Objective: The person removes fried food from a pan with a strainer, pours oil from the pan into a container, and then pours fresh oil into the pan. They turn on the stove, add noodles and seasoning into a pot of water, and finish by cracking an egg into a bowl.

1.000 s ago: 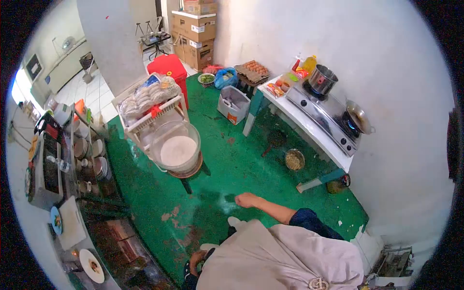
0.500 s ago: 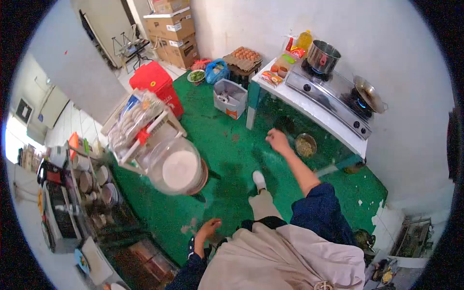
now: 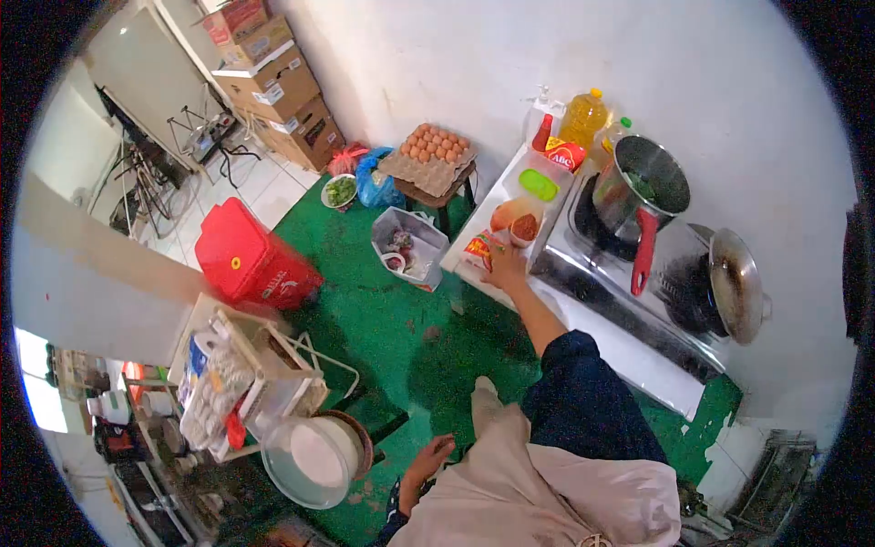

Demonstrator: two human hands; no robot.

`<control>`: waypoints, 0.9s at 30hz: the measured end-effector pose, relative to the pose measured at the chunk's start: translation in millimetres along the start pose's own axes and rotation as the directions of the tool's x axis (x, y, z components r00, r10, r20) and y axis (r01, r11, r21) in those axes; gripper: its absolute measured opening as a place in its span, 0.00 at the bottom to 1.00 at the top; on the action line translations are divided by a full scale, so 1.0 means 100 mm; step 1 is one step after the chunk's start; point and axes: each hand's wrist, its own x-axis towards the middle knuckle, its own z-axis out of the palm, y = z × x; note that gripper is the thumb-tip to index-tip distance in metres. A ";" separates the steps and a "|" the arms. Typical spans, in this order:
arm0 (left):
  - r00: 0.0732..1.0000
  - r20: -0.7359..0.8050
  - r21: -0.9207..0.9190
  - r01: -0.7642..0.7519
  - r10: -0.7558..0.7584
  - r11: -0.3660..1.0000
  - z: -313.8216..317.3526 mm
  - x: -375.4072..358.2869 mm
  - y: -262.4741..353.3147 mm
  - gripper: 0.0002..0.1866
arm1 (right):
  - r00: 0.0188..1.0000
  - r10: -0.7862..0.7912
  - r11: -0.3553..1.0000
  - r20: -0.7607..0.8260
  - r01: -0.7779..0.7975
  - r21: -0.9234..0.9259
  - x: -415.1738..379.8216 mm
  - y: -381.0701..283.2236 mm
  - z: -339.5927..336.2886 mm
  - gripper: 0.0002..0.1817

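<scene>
My right hand reaches over the white counter, its fingers stretched out at the edge of a red and orange seasoning packet. A firm hold on the packet does not show. Just beyond the fingers stand a small cup of reddish-brown contents and an orange-brown item. A bright green item lies farther back in a clear container. Low beside my body hangs my left hand, fingers loosely bent, with nothing visible in it.
A steel pot with a red handle and a wok stand on the gas stove. Oil is behind. Eggs rest on a stool. A large tub and a red bin are left.
My right hand has moved from above the green floor onto the counter by the packet. The view has come nearer to the stove and counter. My left hand stays low.
</scene>
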 end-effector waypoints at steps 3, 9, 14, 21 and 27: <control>1.000 -0.013 -0.020 -0.008 0.008 1.000 -0.16 0.36 0.34 0.19 | 1.000 0.018 1.000 -0.012 -0.019 -0.020 0.02 0.01 0.00 0.48; 0.969 -0.169 -0.028 -0.185 0.178 0.982 -0.50 1.14 1.63 0.18 | 0.995 0.101 0.940 0.004 -0.097 0.327 -0.22 -0.04 -0.25 0.49; 0.827 -0.194 -0.231 -0.561 0.528 0.795 -0.27 1.83 2.78 0.33 | 0.901 0.012 0.789 -0.434 0.258 0.558 -0.58 -0.43 -0.82 0.47; 0.655 -0.065 -0.241 -0.742 0.753 0.625 -0.09 1.39 4.09 0.30 | 0.798 0.492 0.145 -0.349 0.320 0.936 -0.77 -0.80 -2.17 0.40; 0.534 0.113 -0.495 -0.701 0.838 0.513 0.40 1.22 4.66 0.38 | 0.788 0.610 -0.558 0.079 0.356 0.750 -0.97 -0.67 -2.74 0.25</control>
